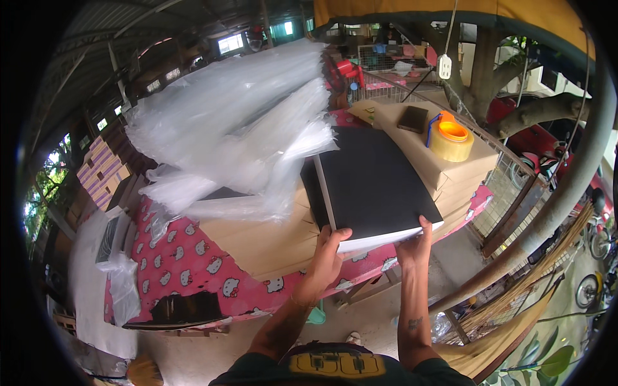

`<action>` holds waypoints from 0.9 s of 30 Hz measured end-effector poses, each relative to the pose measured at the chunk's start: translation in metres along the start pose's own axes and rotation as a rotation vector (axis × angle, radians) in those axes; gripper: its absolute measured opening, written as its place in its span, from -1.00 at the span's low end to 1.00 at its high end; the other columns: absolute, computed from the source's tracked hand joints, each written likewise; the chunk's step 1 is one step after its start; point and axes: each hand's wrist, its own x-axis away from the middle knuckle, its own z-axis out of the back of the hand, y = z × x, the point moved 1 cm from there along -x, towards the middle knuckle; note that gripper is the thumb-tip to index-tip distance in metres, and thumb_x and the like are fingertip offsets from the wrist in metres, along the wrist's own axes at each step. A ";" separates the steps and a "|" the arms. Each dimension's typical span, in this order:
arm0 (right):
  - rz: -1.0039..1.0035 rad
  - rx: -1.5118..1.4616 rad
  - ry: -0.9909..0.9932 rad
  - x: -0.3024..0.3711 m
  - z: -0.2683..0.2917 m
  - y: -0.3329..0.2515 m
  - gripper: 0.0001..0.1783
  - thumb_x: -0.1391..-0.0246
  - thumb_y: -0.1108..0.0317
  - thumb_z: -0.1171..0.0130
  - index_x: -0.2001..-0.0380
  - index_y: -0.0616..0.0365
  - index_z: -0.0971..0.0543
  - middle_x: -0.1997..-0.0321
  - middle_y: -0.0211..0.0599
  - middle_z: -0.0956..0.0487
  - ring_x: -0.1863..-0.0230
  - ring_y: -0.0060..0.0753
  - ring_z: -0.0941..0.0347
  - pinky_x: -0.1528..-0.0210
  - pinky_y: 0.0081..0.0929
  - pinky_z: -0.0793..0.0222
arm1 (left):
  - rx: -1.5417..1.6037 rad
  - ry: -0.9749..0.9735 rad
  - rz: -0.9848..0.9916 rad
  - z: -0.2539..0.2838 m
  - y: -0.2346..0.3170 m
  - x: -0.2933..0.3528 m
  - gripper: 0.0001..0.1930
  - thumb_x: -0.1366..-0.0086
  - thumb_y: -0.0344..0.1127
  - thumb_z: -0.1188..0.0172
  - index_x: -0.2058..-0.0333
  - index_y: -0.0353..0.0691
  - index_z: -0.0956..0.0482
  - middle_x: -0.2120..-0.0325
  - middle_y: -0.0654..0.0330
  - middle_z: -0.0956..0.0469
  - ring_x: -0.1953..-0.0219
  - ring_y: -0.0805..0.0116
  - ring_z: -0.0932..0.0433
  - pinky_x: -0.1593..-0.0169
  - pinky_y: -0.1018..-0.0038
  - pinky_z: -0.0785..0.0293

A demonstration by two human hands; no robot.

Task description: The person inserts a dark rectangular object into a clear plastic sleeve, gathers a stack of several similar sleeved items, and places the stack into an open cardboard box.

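A thick black-covered book (380, 177) with white page edges lies at the near edge of the table, in front of me. My left hand (331, 244) grips its near left corner, thumb on top of the cover's edge. At the near right corner my right hand (416, 243) has its thumb on the edge and its other fingers underneath. Left of the book, brown paper sheets (261, 248) lie on the table, partly under a big heap of clear plastic bags (225, 122). To its right rises a stack of brown wrapped packages (412, 122).
On the brown stack sit a tape roll with an orange dispenser (452, 138) and a dark flat object (412, 119). A pink cloth (174, 257) with cartoon cats covers the table. A metal railing (547, 222) runs along the right. White-wrapped bundles (93, 276) stand at left.
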 end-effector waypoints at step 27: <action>0.373 0.306 0.176 0.321 0.019 0.109 -0.33 -0.20 -0.08 0.02 -0.18 0.22 -0.31 0.00 -0.19 -0.48 0.03 -0.33 -0.43 -0.09 -0.40 -0.34 | -0.379 -0.720 0.064 0.197 0.067 0.223 -0.36 -0.10 -0.43 -0.21 -0.16 -0.30 -0.17 -0.07 -0.01 -0.29 -0.15 0.18 -0.27 -0.18 0.27 -0.17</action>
